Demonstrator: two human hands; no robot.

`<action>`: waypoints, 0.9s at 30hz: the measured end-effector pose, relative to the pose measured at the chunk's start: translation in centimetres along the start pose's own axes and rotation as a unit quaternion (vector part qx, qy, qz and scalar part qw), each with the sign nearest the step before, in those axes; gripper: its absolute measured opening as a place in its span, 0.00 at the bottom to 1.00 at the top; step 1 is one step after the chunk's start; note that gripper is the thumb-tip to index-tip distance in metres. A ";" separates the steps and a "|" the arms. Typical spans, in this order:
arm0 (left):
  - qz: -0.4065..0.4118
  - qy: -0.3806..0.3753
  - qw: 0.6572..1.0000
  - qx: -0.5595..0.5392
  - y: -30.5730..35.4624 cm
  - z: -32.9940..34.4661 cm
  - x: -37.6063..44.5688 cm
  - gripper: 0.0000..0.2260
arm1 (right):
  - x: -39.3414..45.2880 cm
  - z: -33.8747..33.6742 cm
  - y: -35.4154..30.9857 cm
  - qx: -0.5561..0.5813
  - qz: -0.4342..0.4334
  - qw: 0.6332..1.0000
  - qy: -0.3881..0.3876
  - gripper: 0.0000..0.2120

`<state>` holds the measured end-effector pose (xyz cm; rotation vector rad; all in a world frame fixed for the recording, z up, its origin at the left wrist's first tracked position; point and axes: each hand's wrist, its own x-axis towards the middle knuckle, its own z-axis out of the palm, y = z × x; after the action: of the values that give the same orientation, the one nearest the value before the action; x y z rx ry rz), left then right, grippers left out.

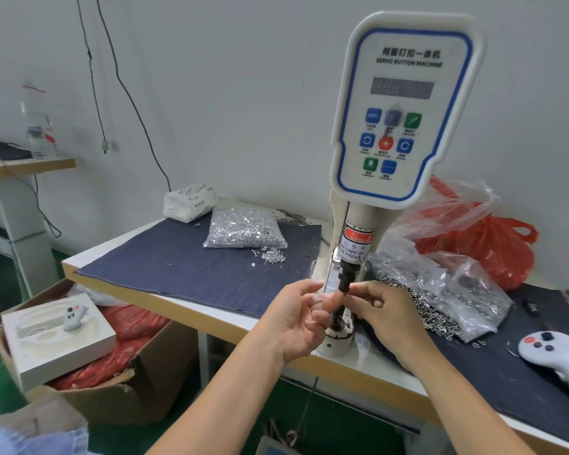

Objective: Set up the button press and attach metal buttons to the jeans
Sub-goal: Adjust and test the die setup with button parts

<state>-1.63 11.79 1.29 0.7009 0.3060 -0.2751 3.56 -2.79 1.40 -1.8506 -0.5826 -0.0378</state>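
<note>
Metal buttons (243,228) are left bagged on the desk (230,318) while the press (399,126) is set up: its black upper die (345,280) is pinched by left hand (298,318) and right hand (386,318) fingers, and seating it straight is judged next.

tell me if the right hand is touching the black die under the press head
Touching. The head view shows the right hand's fingertips closed against the black die hanging from the button press, with no gap visible; the left hand meets it from the other side.
</note>
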 end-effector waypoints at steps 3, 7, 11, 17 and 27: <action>0.010 0.009 1.000 0.025 -0.1 0.3 -0.1 0.09 | 0.0 0.0 -0.2 0.005 0.005 1.000 0.002 0.05; 0.034 0.031 0.995 0.084 -0.3 0.5 -0.2 0.09 | -0.2 0.0 0.0 0.023 0.024 0.999 0.000 0.03; 0.056 0.038 0.989 0.131 -0.4 0.6 -0.4 0.10 | -0.3 0.2 0.2 0.084 0.079 0.993 0.008 0.02; 0.119 0.109 0.968 0.194 -0.5 -0.8 -0.8 0.11 | 0.0 -0.1 0.1 0.115 0.171 0.978 0.022 0.02; 0.132 0.136 0.959 0.209 -1.2 -1.7 -1.1 0.09 | 0.5 0.1 -0.3 0.232 0.279 0.931 -0.031 0.02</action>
<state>-3.38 12.20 -0.27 1.1909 0.4162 0.0170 3.85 -2.47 1.80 -1.4919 -0.0732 0.4995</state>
